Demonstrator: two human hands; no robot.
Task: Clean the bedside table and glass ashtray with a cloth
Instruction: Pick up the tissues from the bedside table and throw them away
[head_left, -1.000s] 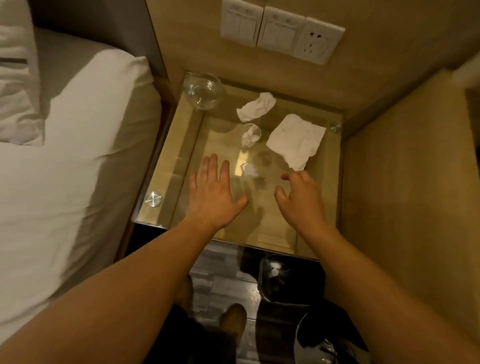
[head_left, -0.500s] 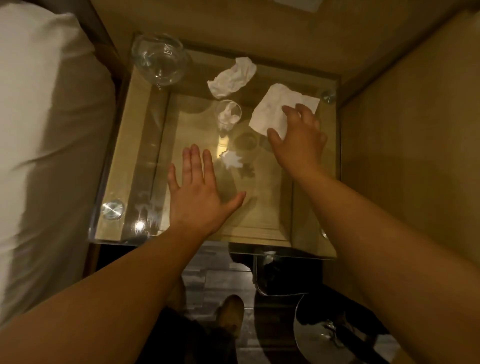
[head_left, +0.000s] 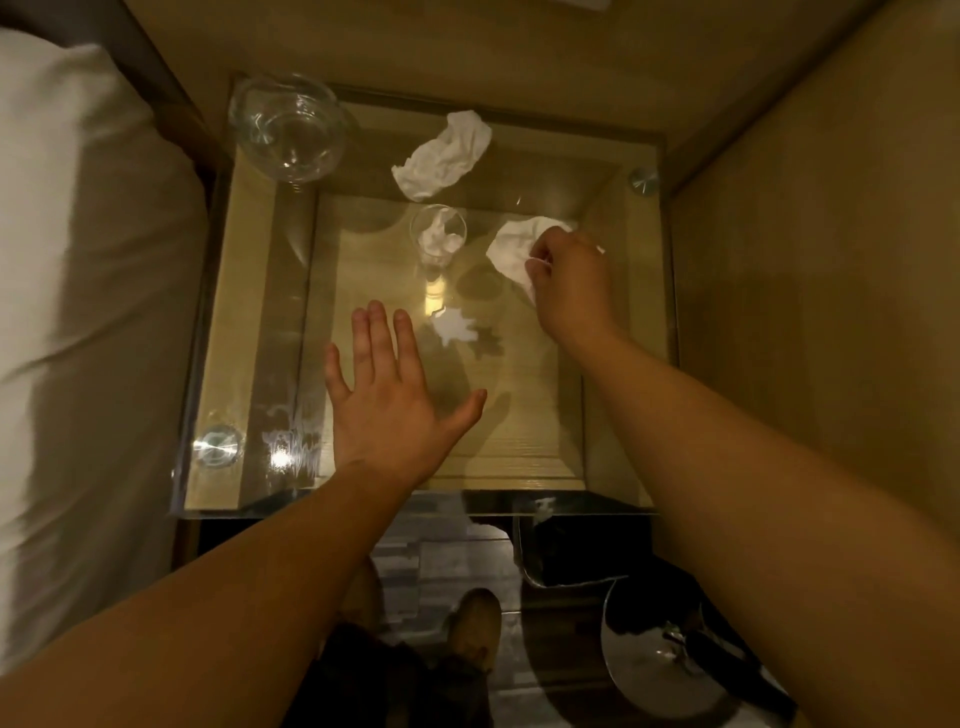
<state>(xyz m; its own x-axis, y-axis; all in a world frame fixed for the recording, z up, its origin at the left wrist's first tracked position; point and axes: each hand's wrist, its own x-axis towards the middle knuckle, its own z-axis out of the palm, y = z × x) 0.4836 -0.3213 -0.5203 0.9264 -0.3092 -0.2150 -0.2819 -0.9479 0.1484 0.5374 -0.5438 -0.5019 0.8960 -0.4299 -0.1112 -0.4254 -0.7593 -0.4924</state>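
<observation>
The glass-topped bedside table (head_left: 249, 322) fills the middle of the view. My right hand (head_left: 571, 283) grips a white cloth (head_left: 511, 249) at the table's right side, bunching it up off the glass. My left hand (head_left: 387, 400) lies flat with straight fingers on the glass near the front. A round glass ashtray (head_left: 291, 127) stands at the back left corner. A small clear glass (head_left: 438, 234) with crumpled tissue inside stands in the middle. A crumpled white tissue (head_left: 444, 156) lies behind it. A small white spill (head_left: 454, 325) marks the glass by my left fingertips.
A bed with white bedding (head_left: 78, 312) borders the table on the left. Wooden panels close the back and the right side (head_left: 805, 260). Below the front edge stand a black bin (head_left: 576, 551) and a round metal lid (head_left: 670, 654) on the floor.
My right hand has curled round the white cloth and gathered it from flat into a bunch. My left hand stays flat on the glass. The view has shifted slightly.
</observation>
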